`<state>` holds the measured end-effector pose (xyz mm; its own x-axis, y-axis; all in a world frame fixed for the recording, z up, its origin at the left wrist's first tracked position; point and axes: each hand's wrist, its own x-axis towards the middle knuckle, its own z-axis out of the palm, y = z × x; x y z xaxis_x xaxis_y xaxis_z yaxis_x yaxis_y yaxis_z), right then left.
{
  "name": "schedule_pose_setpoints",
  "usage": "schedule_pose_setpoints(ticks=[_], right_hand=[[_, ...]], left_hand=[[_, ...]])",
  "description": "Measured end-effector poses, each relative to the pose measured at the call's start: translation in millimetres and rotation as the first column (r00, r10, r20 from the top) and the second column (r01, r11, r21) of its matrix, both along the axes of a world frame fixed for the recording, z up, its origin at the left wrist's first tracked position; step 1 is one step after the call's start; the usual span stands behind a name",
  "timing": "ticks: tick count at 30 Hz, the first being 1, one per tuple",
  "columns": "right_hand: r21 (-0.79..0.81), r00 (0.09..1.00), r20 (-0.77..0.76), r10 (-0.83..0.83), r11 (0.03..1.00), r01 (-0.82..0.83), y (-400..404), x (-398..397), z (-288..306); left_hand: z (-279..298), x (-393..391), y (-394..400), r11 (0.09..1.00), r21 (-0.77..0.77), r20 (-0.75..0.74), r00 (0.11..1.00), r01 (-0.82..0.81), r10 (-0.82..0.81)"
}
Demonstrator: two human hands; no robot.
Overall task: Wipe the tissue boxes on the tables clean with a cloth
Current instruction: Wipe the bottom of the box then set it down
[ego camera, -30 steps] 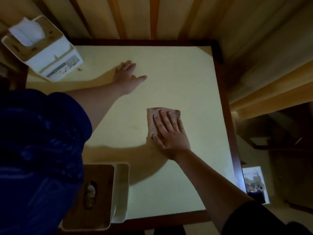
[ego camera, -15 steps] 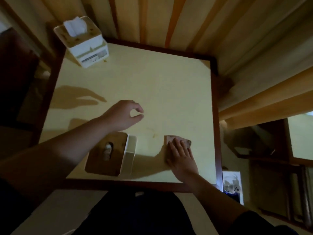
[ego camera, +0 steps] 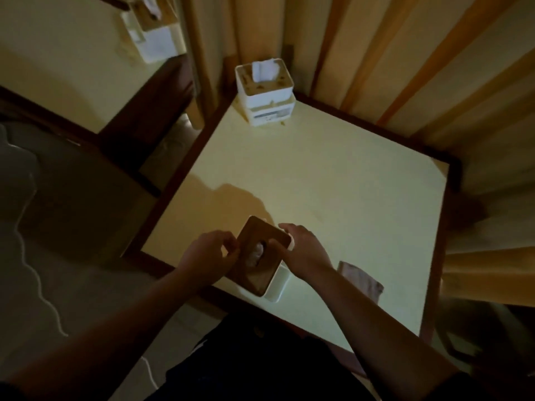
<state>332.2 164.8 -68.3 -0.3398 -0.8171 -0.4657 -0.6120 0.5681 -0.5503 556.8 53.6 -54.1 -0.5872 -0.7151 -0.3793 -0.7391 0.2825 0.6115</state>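
Observation:
A white tissue box with a brown wooden lid [ego camera: 262,257] stands near the front edge of the pale yellow table [ego camera: 333,183]. My left hand [ego camera: 210,254] grips its left side, fingers curled at the lid's edge. My right hand [ego camera: 304,250] holds its right side, thumb over the lid near the slot. The folded pinkish cloth [ego camera: 360,282] lies flat on the table, to the right of my right forearm, with no hand on it. A second white tissue box [ego camera: 265,91], stained on top with a tissue sticking out, stands at the table's far corner.
Another table [ego camera: 72,59] at the upper left carries a third tissue box [ego camera: 152,33]. Dark wooden seating sits between the two tables. Striped wall panels run behind and to the right. A pale cord [ego camera: 31,250] trails over the floor at left.
My right hand has left the cloth, which now lies alone, and moved onto the near tissue box. My left hand has also closed on that box. The view has swung left.

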Motion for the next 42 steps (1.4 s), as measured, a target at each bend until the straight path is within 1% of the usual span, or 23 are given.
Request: schedule_pose_setpoints(ticks=[1, 3, 5, 8, 11, 13, 15, 17, 20, 22, 24, 25, 27, 34, 37, 40, 42], right_hand=[[0.039, 0.999, -0.043, 0.019, 0.999, -0.017, -2.7, 3.8, 0.7], [0.118, 0.981, -0.18, 0.071, 0.992, -0.05, -0.7, 5.8, 1.0], [0.166, 0.967, -0.248, 0.065, 0.986, -0.023, 8.4, 4.3, 1.4], [0.167, 0.971, -0.239, -0.024, 0.984, 0.065, 30.9, -2.7, -2.7], [0.177, 0.973, -0.2, -0.118, 0.972, 0.154, 60.9, -10.1, -5.1], [0.175, 0.965, -0.201, -0.168, 0.963, 0.204, 76.6, -14.7, -3.7], [0.173, 0.964, -0.169, -0.205, 0.957, 0.234, 86.6, -19.6, -1.0], [0.161, 0.972, -0.122, -0.203, 0.962, 0.221, 92.0, -25.4, 5.2], [0.075, 0.991, -0.097, -0.088, 0.993, 0.096, 97.8, -35.4, 13.6], [0.104, 0.992, -0.12, 0.043, 0.994, -0.031, 95.4, -40.5, 17.3], [0.175, 0.968, -0.173, 0.182, 0.973, -0.152, 90.6, -43.2, 17.7], [0.202, 0.953, -0.195, 0.231, 0.961, -0.191, 88.5, -44.2, 16.1], [0.206, 0.939, -0.219, 0.266, 0.953, -0.222, 85.9, -45.5, 12.4], [0.127, 0.967, -0.198, 0.159, 0.983, -0.135, 86.0, -52.4, 4.9], [0.096, 0.975, -0.188, 0.118, 0.99, -0.101, 89.6, -54.9, 6.0], [0.064, 0.982, -0.173, 0.077, 0.996, -0.067, 96.2, -62.9, 10.6], [0.005, 0.987, -0.16, 0.027, 1.0, -0.026, 101.9, -70.6, 16.7]], left_hand=[[-2.8, 4.2, 3.4, 1.0, 0.001, 0.006, 1.0, 0.015, -0.015], [-6.5, 8.8, 8.6, 0.994, 0.017, 0.013, 0.994, 0.108, -0.108], [-8.2, 8.4, 10.5, 0.977, -0.009, 0.026, 0.976, 0.215, -0.214], [-10.2, 2.5, 11.1, 0.933, -0.088, 0.067, 0.937, 0.349, -0.344], [-7.6, -9.5, 12.7, 0.9, -0.064, 0.072, 0.901, 0.431, -0.427], [-7.3, -20.4, 14.4, 0.895, -0.056, 0.08, 0.896, 0.442, -0.437], [-7.6, -29.7, 17.4, 0.891, -0.036, 0.14, 0.885, 0.454, -0.445], [-8.5, -35.3, 20.2, 0.879, -0.039, 0.198, 0.866, 0.474, -0.458], [-13.1, -38.3, 23.6, 0.877, -0.042, 0.259, 0.853, 0.479, -0.454], [-16.5, -38.0, 26.9, 0.877, -0.043, 0.294, 0.845, 0.479, -0.447], [-20.9, -36.3, 30.5, 0.869, -0.044, 0.304, 0.835, 0.493, -0.458], [-22.6, -35.5, 31.4, 0.865, -0.05, 0.301, 0.833, 0.499, -0.464], [-25.1, -35.0, 29.9, 0.856, -0.073, 0.295, 0.831, 0.512, -0.472], [-31.1, -39.9, 18.3, 0.85, -0.13, 0.233, 0.849, 0.51, -0.474], [-26.1, -47.9, 9.9, 0.829, -0.128, 0.212, 0.832, 0.544, -0.513], [-6.7, -68.0, -2.5, 0.808, -0.056, 0.222, 0.796, 0.587, -0.563], [9.2, -87.7, -9.9, 0.788, -0.073, 0.232, 0.779, 0.612, -0.583]])
